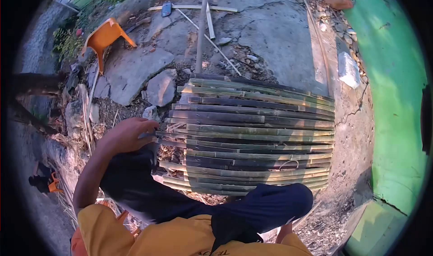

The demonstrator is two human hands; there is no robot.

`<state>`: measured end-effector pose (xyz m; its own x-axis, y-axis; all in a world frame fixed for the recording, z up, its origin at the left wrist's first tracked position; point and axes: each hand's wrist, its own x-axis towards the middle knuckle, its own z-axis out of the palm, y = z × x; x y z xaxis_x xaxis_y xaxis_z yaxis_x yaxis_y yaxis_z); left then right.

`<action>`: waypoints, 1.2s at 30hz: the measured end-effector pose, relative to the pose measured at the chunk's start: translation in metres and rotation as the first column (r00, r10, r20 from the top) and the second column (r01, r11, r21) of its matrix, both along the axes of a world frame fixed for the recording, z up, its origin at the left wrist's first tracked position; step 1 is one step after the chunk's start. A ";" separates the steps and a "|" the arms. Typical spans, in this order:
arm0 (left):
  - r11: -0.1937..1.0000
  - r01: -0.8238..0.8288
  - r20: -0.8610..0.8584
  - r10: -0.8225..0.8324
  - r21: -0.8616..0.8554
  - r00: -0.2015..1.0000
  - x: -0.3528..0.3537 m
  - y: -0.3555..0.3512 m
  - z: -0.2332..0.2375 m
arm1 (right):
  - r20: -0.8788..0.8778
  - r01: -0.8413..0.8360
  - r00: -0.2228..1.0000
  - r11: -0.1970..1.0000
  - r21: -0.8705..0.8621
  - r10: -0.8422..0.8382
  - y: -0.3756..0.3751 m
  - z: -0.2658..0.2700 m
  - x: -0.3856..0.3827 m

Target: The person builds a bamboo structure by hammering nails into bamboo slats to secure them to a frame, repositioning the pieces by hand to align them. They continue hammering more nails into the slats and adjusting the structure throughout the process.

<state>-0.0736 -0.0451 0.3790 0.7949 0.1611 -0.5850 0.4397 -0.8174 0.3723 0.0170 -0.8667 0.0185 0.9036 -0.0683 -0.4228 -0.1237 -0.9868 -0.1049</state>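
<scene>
In front of me lies a panel of split bamboo slats (252, 130), set side by side in uneven rows. My left hand (131, 135) is at its left edge, thumb and fingers closed around the end of one bamboo slat (173, 142). Low in the view, beside my right knee, only a small part of my right hand (284, 232) shows. Its fingers are mostly hidden, and a thin pale edge sticks up near it that I cannot identify. A thin loop of cord or strip (289, 164) rests on the lower right slats.
An orange plastic chair (104, 38) stands at the upper left. A pole (201, 35) rises behind the panel. Broken concrete slabs (161, 87) and rubble lie to the left. A white block (348, 70) sits by the green wall (392, 116) on the right.
</scene>
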 end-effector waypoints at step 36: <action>0.979 0.107 0.800 0.075 -0.172 0.595 0.077 0.119 -0.334 | 0.069 -0.387 0.921 0.884 0.261 0.382 0.595 0.204 -0.033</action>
